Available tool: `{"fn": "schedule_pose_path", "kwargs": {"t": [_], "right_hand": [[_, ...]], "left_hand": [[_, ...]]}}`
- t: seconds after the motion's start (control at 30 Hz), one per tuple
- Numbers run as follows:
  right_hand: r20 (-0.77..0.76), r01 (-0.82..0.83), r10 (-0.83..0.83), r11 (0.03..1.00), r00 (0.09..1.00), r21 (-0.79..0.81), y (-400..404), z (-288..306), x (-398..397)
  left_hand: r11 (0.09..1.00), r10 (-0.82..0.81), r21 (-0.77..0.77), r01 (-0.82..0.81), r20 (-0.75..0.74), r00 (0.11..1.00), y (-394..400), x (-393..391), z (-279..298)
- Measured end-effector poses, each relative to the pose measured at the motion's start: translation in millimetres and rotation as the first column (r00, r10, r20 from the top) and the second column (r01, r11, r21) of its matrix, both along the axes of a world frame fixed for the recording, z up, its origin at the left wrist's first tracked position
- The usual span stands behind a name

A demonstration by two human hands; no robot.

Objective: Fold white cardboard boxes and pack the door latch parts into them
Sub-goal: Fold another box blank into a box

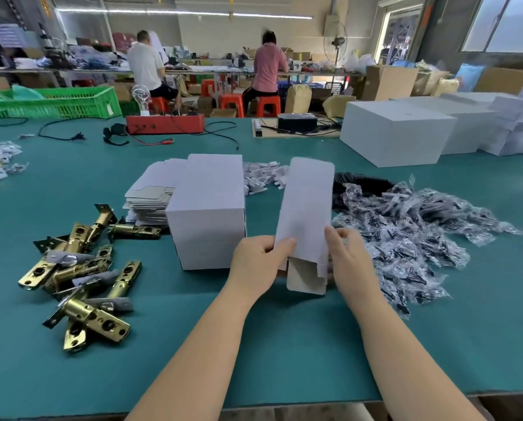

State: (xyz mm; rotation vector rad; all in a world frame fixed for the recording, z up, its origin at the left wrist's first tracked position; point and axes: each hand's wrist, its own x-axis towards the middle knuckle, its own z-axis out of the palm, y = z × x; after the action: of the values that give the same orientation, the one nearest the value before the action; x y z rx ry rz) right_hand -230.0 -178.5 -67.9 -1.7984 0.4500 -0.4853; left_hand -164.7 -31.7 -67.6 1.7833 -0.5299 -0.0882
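Note:
A long white cardboard box (307, 208) is held up over the teal table, its far end pointing away and its near flap hanging open. My left hand (258, 262) grips its lower left edge, thumb on top. My right hand (346, 259) holds the lower right edge with the fingers pressed against the side. To the left lies a pile of brass door latches (81, 278). A stack of flat white box blanks (150, 199) sits beside a block of folded white boxes (208, 214).
Small bagged black parts (412, 232) spread in a heap on the right. Small white card inserts (263, 174) lie behind the boxes. Large white cartons (396, 135) stand at the back right, a red tester box (164, 123) and green crate (50, 101) at the back. Two people sit at a far bench.

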Motion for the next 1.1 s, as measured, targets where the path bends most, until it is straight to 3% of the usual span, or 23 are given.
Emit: {"fn": "schedule_pose_path", "kwargs": {"t": [0.13, 0.23, 0.33, 0.43, 0.6, 0.7, 0.9, 1.03, 1.1], "right_hand": [[0.038, 0.085, -0.084, 0.996, 0.996, -0.013, -2.8, 1.8, 1.2], [0.068, 0.021, -0.022, 1.0, 0.997, 0.013, 0.6, 4.9, -2.3], [0.059, -0.007, 0.01, 0.999, 0.998, -0.054, 7.3, 0.5, -2.6], [0.11, 0.038, -0.038, 0.999, 0.993, 0.002, 8.1, -1.9, -3.5], [0.103, 0.132, -0.119, 0.983, 0.987, -0.125, 0.2, -0.3, -1.8], [0.103, 0.106, -0.087, 0.975, 0.991, -0.195, 2.7, -3.4, 0.3], [0.12, 0.023, -0.009, 0.993, 0.993, -0.115, 3.9, -5.0, -1.5], [0.099, -0.057, 0.062, 0.997, 0.993, -0.052, 5.4, -4.9, 0.5], [0.142, -0.071, 0.063, 0.996, 0.988, 0.053, 3.1, -2.7, 0.1]], "left_hand": [[0.962, -0.259, -0.151, 0.227, -0.253, 0.932, 7.9, -3.8, 1.1], [0.968, -0.226, -0.189, 0.164, -0.38, 0.897, 5.1, -3.8, 2.6], [0.996, -0.027, -0.09, 0.001, -0.296, 0.955, 1.5, -5.7, 1.4], [0.994, -0.084, -0.083, 0.069, -0.204, 0.975, 3.5, -9.2, 0.7], [0.979, -0.201, -0.04, 0.198, -0.303, 0.931, 1.5, -10.9, 1.6], [0.995, -0.094, -0.07, 0.074, -0.341, 0.935, 0.6, -11.2, 4.3], [0.974, 0.018, -0.213, -0.082, -0.288, 0.958, -1.8, -11.0, 5.9], [0.919, -0.163, -0.393, -0.025, -0.439, 0.884, -0.6, -6.5, 5.9], [0.889, -0.293, -0.449, 0.093, -0.401, 0.868, -0.2, -5.5, 5.9]]}}
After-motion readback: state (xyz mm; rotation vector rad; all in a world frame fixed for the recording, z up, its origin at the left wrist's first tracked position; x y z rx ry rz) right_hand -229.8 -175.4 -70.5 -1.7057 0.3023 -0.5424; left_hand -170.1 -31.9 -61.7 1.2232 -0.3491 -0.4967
